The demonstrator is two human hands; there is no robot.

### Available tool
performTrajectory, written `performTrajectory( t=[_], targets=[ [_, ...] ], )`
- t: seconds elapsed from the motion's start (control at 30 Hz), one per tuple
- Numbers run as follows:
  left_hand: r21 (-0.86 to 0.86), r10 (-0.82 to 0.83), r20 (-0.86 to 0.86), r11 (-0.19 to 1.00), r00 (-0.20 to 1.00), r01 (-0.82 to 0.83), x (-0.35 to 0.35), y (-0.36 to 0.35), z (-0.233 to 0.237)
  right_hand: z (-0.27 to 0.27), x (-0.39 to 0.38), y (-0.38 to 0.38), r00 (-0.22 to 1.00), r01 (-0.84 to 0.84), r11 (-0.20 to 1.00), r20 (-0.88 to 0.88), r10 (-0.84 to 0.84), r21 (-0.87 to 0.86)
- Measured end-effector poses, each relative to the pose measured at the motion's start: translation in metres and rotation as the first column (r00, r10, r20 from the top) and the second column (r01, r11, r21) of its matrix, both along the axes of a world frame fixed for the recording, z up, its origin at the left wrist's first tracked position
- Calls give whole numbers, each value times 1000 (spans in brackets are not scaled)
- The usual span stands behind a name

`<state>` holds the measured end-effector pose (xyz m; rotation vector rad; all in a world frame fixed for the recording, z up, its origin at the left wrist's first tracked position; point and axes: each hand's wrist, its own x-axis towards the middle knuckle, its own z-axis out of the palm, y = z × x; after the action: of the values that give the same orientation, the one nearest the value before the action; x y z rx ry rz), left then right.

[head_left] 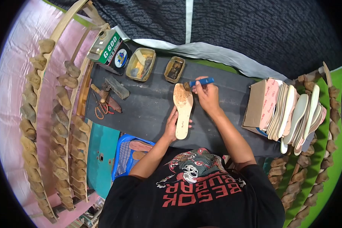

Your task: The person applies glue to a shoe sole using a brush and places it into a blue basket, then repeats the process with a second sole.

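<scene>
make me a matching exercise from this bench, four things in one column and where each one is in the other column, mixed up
Things
1. blue-handled brush
2. tan flat insole
3. green rectangular G 600 can
4. red-handled scissors

Places
a. at the far left corner of the dark worktop
b. held at its heel end by the left hand
c. lying flat left of the insole, near the worktop's left edge
d. gripped in the right hand, bristles at the insole's toe end

Pairs: 1-d, 2-b, 3-a, 4-c
</scene>
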<state>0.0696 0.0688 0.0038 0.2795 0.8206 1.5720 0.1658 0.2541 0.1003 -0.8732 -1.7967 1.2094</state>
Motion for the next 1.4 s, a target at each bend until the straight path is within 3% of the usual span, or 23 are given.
performTrajectory(
  t=[0.07, 0.4, 0.6, 0.7, 0.9, 1.1, 1.2, 1.3, 1.4],
  targets=[
    [-1, 9, 32, 1000, 999, -9, -6, -9, -6, -4, -23, 10, 999, -1, 995, -42, -3, -102],
    [-34, 92, 74, 995, 993, -90, -33, -31, -12, -34, -96, 41, 970, -10, 997, 242, -10, 82],
    [-48, 96, 86, 995, 992, -92, -53, -31, -13, -45, -98, 38, 984, 42, 998, 172, -50, 50],
    [-28, 78, 92, 997, 993, -76, -61, -26, -15, -33, -93, 34, 996, 70, 997, 50, -72, 44],
    [-52, 46, 60, 998, 997, -43, -55, -19, -9, -28, -71, 37, 998, 56, 991, 39, -52, -120],
    [-56, 55, 3, 997, 998, -55, -29, -19, 2, -6, -31, 14, 994, -1, 988, -104, -16, -157],
    [-51, 57, -13, 997, 998, -57, -12, -15, 7, 4, -4, -5, 982, -118, 927, -177, 57, -356],
    [-38, 38, -8, 999, 999, -39, 5, -10, 13, 7, 16, -35, 987, -144, 909, -129, 101, -392],
    [-17, 21, -19, 1000, 1000, -21, 18, -5, 16, 3, 37, -46, 994, -103, 955, -75, 86, -279]
  ],
)
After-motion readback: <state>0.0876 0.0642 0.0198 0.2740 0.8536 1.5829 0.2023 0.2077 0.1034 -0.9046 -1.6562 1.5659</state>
